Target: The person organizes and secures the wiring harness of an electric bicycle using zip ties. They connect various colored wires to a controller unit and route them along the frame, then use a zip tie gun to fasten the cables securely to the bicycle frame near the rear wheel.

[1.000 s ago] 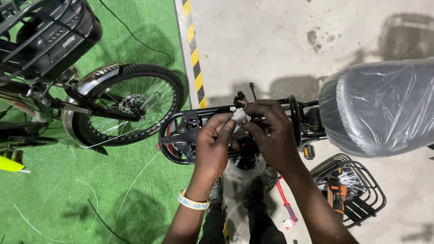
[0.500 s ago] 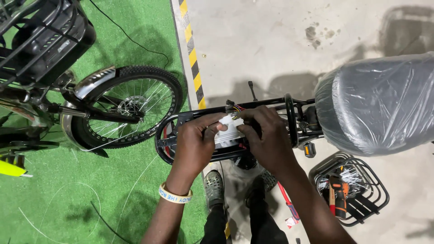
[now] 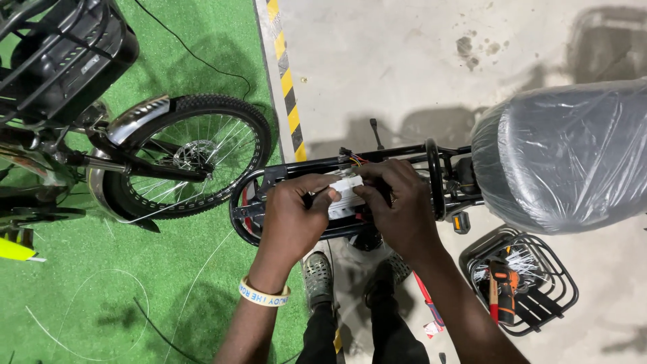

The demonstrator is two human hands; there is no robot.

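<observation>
Both my hands work at the rear rack of a black bicycle, just behind its plastic-wrapped saddle. My left hand pinches the left end of a small white connector block with coloured wires. My right hand grips the block's right end, fingers curled over the rack's frame. A yellow band sits on my left wrist. The rear wheel under the rack is mostly hidden by my hands.
A second bicycle's spoked wheel and black cargo box stand on green turf at left. A yellow-black striped line borders the concrete floor. A wire basket with a drill and ties sits at lower right. My shoes are below.
My hands have dropped slightly lower on the rack and closed in on the white connector block; the view has shifted a little.
</observation>
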